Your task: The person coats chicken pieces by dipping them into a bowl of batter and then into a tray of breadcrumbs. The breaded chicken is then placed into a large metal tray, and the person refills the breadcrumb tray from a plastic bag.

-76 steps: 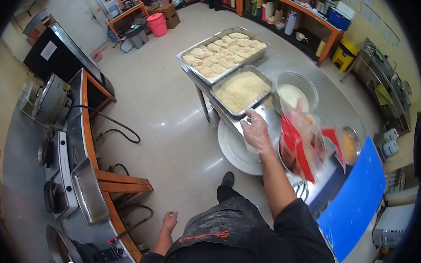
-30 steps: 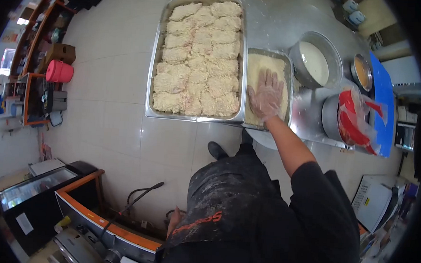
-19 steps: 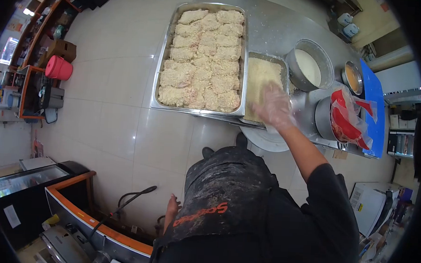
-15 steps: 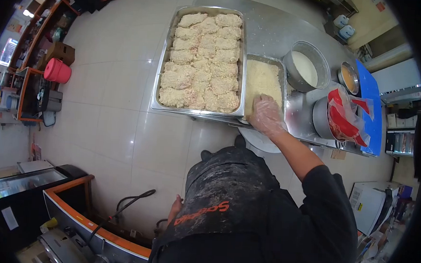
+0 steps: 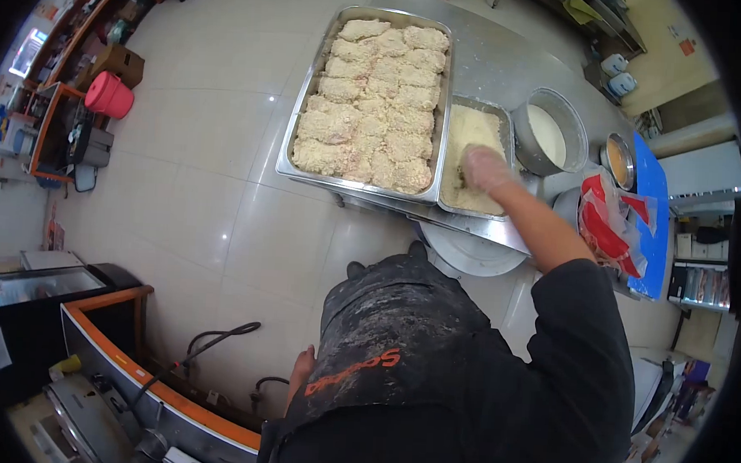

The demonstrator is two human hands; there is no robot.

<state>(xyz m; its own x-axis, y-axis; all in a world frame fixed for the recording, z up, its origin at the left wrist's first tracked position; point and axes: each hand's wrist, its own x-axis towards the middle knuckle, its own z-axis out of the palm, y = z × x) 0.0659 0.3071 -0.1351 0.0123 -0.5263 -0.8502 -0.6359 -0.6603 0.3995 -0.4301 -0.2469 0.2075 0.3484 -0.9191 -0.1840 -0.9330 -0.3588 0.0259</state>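
My right hand point(image 5: 486, 169), in a clear plastic glove, reaches down into a smaller metal tray point(image 5: 510, 126) of pale crumbs point(image 5: 475, 125). Its fingers are blurred and partly hidden against the crumbs, so I cannot tell whether they hold anything. Just left of it, a large metal tray point(image 5: 304, 111) is filled with rows of crumb-coated pieces point(image 5: 377, 106). My left hand point(image 5: 302, 369) hangs low beside the dark, flour-dusted apron point(image 5: 395, 312), away from the table, its fingers mostly hidden.
Right of the crumbs stand a deep metal pot point(image 5: 577, 150) with white contents and a smaller bowl point(image 5: 619, 161) of orange liquid. A red and clear plastic bag point(image 5: 610, 223) lies over another pot beside a blue board point(image 5: 650, 196). Below the metal table's edge sits a round pale lid point(image 5: 474, 254).
My right hand has shifted slightly within the crumb tray, leaving a dark gap in the crumbs near its front. The whole view has turned a little; my left hand stays low.
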